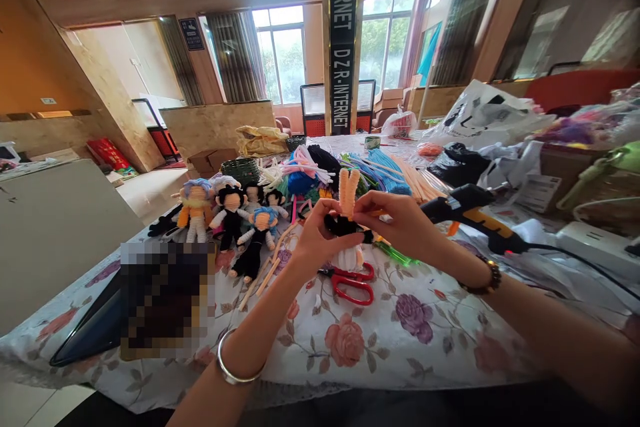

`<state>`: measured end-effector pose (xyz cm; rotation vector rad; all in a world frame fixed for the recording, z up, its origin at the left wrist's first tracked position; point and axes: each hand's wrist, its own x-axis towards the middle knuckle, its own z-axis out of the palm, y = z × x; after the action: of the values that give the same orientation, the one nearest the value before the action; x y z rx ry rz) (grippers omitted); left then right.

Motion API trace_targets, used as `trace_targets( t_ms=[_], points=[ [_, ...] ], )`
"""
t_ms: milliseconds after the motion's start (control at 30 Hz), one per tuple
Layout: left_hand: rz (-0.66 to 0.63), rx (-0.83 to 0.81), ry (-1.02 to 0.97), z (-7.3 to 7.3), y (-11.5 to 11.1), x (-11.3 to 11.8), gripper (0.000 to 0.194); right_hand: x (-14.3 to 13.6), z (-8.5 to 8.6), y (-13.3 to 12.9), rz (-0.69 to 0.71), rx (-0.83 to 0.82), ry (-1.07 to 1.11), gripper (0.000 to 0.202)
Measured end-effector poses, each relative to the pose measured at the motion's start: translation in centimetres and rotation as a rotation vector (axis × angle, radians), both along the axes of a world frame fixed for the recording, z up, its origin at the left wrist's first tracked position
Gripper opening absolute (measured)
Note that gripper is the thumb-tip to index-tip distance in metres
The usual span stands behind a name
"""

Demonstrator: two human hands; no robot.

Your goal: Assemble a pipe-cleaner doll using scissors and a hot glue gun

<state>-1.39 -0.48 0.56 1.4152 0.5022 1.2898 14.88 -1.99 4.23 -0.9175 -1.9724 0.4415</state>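
Both hands meet over the near middle of the table around a small fuzzy doll. Two peach-coloured lengths stick up from it, a black part sits between my fingers, and something white shows underneath. My left hand has its fingers closed around the black part from the left. From the right, my right hand pinches at the base of the peach lengths; its fingertips partly cover the doll. Just below lie red-handled scissors, their blades mostly hidden. A black and orange glue gun rests beyond my right wrist.
Several finished-looking dolls stand and lie at the left. Behind my hands are bundles of coloured fuzzy stems. A dark tablet-like object, partly blurred out, lies front left. Plastic bags and a white power strip occupy the right.
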Motion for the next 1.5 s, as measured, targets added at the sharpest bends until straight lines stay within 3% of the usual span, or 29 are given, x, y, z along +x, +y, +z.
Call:
trace_targets(
  t_ms=[233,467,767,1100,1500],
  points=[
    [0.189,0.049,-0.012,0.4,0.0,-0.2,0.045,0.7,0.2,0.3,-0.037,0.139,-0.07,0.016],
    [0.237,0.197,0.067,0.1,0.2,-0.2,0.01,0.7,0.3,0.0,-0.037,0.309,-0.11,0.008],
    [0.19,0.168,0.07,-0.1,0.4,-0.3,0.011,0.7,-0.1,0.4,0.072,0.368,-0.099,0.009],
    [0.053,0.007,-0.016,0.1,0.0,-0.3,0.016,0.6,-0.4,0.6,0.016,0.464,-0.012,0.003],
    [-0.118,0.011,-0.001,-0.1,0.1,-0.6,0.017,0.2,0.0,-0.4,-0.003,0.557,-0.106,0.007]
  ],
)
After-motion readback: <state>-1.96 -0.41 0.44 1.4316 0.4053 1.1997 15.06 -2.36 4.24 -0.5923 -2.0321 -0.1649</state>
